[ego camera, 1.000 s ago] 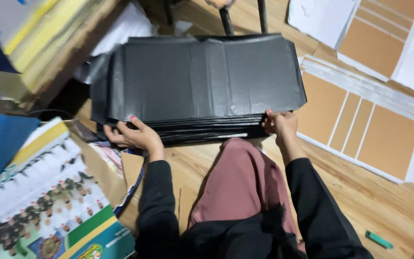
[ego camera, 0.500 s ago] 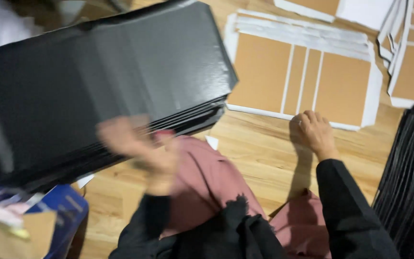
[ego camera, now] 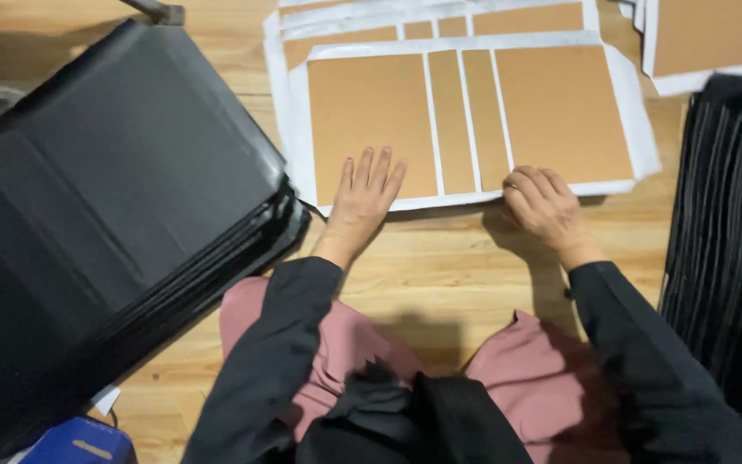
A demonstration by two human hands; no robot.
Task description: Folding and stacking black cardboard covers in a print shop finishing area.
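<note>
Resting flat with fingers spread, the left hand [ego camera: 362, 199] is pressing the top cover sheet [ego camera: 465, 120] at twelve o'clock on the floor [ego camera: 440, 258]; the right hand [ego camera: 547, 206] is curling over its near edge. Stiff, light board probably lifts best by edges.

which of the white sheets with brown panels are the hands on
The nearest, topmost sheet: the left hand lies flat on its large left panel, the right hand on its near edge.
</note>
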